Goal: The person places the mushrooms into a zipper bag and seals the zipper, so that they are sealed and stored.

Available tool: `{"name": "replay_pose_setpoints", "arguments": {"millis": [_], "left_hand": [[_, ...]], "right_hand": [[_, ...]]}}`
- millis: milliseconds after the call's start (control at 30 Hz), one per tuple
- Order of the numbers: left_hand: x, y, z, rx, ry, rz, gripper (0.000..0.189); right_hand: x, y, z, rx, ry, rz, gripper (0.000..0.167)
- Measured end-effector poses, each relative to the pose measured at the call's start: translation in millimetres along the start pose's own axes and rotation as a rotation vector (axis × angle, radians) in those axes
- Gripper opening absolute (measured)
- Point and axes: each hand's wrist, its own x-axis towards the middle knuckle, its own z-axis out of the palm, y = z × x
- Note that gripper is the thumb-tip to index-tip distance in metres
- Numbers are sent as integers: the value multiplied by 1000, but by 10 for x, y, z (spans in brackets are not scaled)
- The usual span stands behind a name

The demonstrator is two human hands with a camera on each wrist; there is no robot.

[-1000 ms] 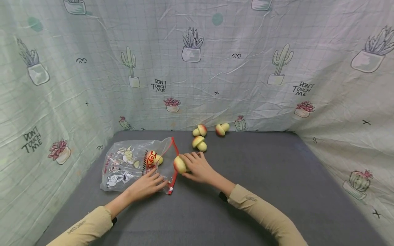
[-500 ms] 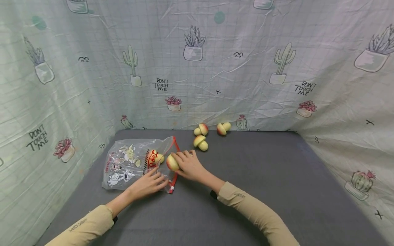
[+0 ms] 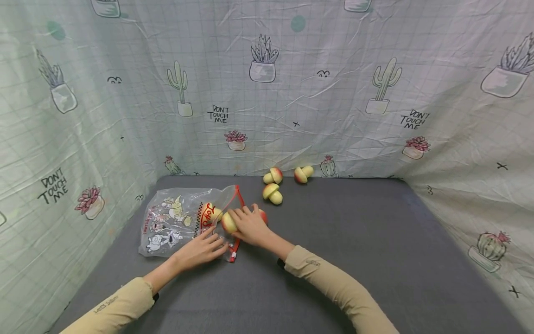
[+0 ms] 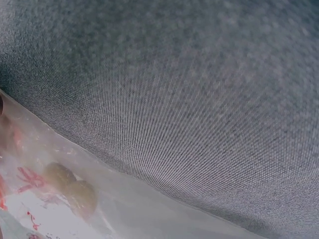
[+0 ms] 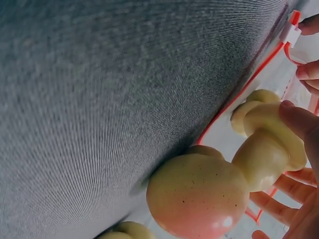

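One mushroom point(image 3: 229, 223) is in the right hand point(image 3: 252, 226) (three lie beyond).

Wrinkled cactus-print cloth point(image 3: 317, 102), grey tabletop point(image 3: 367, 241)

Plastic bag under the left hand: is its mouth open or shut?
Open. In the right wrist view, the red edges of the bag stand apart, the white slider at one end.

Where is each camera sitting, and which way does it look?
Head: worn on the head, looking forward and down; it shows the left hand, right hand and both sleeves.
Left wrist: faces the grey tabletop and clear bag; no hand shows plainly.
Right wrist: faces the mushroom the right hand holds; left fingers show too.
Head and right wrist share the bag's red rim.
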Motion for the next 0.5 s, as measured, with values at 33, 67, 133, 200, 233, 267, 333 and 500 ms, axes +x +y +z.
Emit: {"name": "replay_pose_setpoints", "arguments": {"millis": [33,67,133,200,233,267,333,500], "left_hand": [[6,-3,0,4,10,1,40],[11,-6,0,4,20,1,39],[18,-10,-3,6,31,3,37],[22,-14,-11,8,35,4,37],[22,-15,-16,9,33,5,37],[22,-16,-21,9,30,5,36],[21,-17,-25,16,28,8,37],[19,-10,-14,24,43,9,38]], "right_hand": [[10,-6,7,-4,-10,4,70],[19,-12,14,-9,-22,8,70],[36,-27,23,-18,-43,16,70],[54,-40,35,-24,-53,20,68],[61,-47,40,-29,-56,21,68],[68,-54,44,-33,-58,22,67],[80,-67,55,-36,-58,23,66],[90,-92,76,-40,-60,33,65]]}}
